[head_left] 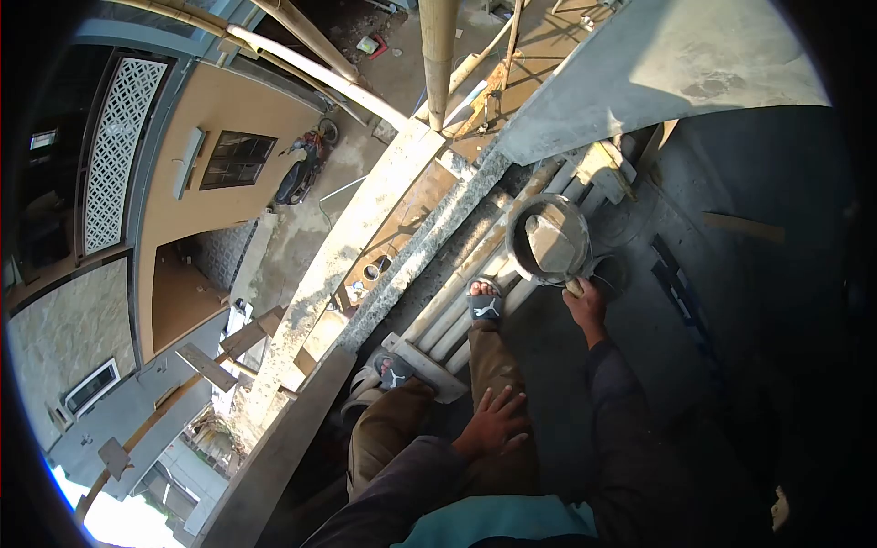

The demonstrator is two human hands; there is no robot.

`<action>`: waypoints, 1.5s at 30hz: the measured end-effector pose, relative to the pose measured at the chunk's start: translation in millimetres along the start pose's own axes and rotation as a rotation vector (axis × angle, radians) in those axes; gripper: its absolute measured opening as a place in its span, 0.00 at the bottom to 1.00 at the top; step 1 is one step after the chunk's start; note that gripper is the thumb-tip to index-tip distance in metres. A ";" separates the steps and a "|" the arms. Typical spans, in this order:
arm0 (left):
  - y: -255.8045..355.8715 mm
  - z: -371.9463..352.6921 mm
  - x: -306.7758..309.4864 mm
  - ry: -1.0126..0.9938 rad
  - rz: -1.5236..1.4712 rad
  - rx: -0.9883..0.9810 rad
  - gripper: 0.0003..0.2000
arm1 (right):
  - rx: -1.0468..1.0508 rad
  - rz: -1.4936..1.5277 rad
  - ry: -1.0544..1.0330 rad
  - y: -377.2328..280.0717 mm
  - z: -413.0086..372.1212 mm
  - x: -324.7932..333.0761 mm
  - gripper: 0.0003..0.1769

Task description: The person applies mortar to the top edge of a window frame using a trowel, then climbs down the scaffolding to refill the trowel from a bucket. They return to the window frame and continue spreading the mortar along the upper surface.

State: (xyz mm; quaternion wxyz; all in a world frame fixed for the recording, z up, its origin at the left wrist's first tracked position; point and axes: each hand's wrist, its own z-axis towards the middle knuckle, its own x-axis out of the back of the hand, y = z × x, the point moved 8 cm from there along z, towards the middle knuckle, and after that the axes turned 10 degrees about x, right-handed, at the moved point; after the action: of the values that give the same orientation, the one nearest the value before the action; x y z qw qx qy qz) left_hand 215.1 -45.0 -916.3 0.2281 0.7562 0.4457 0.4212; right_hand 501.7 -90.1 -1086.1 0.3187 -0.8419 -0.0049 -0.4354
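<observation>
Two bare hands work apart: the right hand (587, 307), right of centre, grips a pale-handled grey trowel (554, 243) at a round dark bucket (522, 248); hard levering could tip it. The left hand (496, 422) rests spread.

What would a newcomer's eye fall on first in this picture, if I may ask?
Probably the round bucket, just right of centre, where the right hand grips a handle at the near rim. Next might come the motorcycle standing on the ground well below, at upper left, which makes the height plain.
</observation>
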 end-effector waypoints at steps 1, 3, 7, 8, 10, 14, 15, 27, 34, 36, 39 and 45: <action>2.8 -3.3 10.1 0.033 0.010 -0.010 0.20 | -0.043 -0.001 -0.010 -17.4 -14.4 13.1 0.24; -1.9 -17.2 37.9 0.184 0.107 0.078 0.24 | -0.052 -0.043 -0.043 -41.6 -35.9 26.2 0.22; -35.4 -82.5 125.7 0.434 0.172 0.357 0.28 | 0.111 0.029 -0.048 -94.4 -65.9 35.9 0.22; -41.4 -112.3 158.8 0.594 0.167 0.417 0.28 | 0.172 0.089 -0.046 -118.9 -74.4 41.2 0.21; -48.7 -185.9 228.6 0.882 0.204 0.586 0.30 | 0.280 0.163 -0.073 -174.9 -87.7 52.7 0.19; -5.7 -393.6 336.4 1.548 0.512 0.971 0.32 | 0.175 0.508 -0.346 -248.0 -112.8 43.8 0.23; 17.7 -449.6 349.8 1.730 0.780 1.015 0.32 | 0.231 0.514 -0.375 -265.3 -117.6 42.4 0.24; 192.0 -823.1 254.3 2.614 1.588 1.909 0.34 | 0.416 0.690 -0.762 -489.2 -216.3 39.6 0.14; 72.7 -982.9 191.2 2.838 0.722 1.115 0.27 | 0.465 0.744 -0.966 -550.9 -282.5 36.3 0.22; 78.9 -965.1 203.6 2.862 0.729 1.051 0.26 | 0.475 0.770 -0.969 -558.4 -292.9 41.1 0.23; 97.2 -940.2 217.3 2.904 0.816 0.982 0.27 | 0.519 0.841 -0.950 -576.3 -306.1 55.5 0.25; 57.9 -946.4 204.5 3.153 0.495 0.626 0.34 | 0.670 1.181 -0.651 -622.3 -338.0 140.5 0.24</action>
State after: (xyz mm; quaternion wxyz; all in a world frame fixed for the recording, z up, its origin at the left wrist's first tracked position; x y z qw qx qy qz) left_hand -501.7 74.5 -273.8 0.6534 0.3379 -0.1622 -0.6577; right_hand 164.3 185.2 -510.2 0.7207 -0.6487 0.2214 0.1037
